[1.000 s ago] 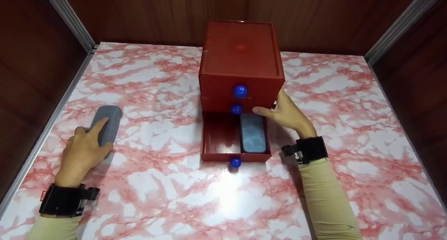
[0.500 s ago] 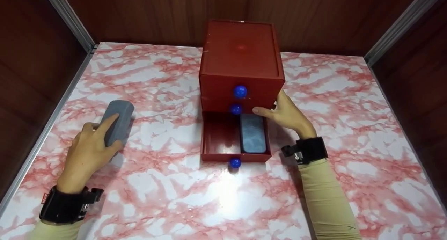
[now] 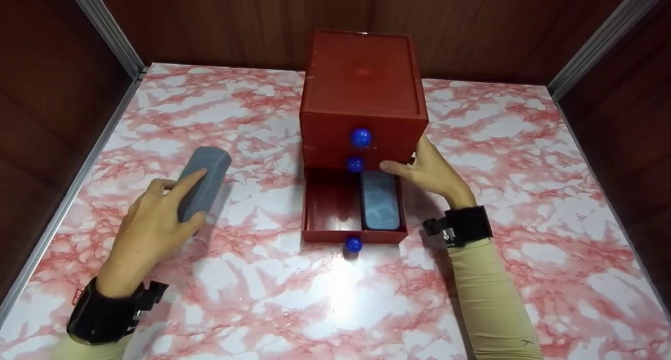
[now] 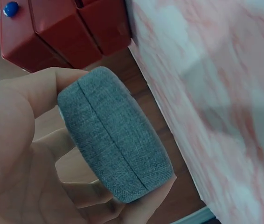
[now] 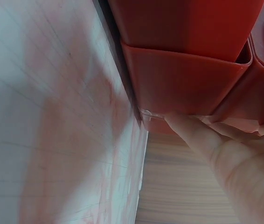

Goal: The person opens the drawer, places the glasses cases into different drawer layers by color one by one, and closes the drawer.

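My left hand [image 3: 149,229] holds a grey fabric-covered glasses case [image 3: 212,166] from above, thumb on one side and fingers on the other. The left wrist view shows the end of this case [image 4: 115,135] with a dark seam across it. Ahead stands a red drawer cabinet [image 3: 364,77] with blue round knobs. Its bottom drawer [image 3: 333,203] is pulled out, and a blue-grey case [image 3: 380,203] lies lengthwise in the right half. My right hand [image 3: 435,168] rests against the cabinet's right side, fingers along the side wall [image 5: 183,81], thumb on the front.
The table [image 3: 251,297] has a red and white marbled top. Dark wood panels [image 3: 225,24] with metal edge strips enclose it at the back and both sides. The drawer's blue knob [image 3: 353,244] sticks out toward me.
My left hand has carried the glasses case to the right, toward the cabinet, and slightly away from me. The right hand, the cabinet and the pulled-out drawer have stayed in place.
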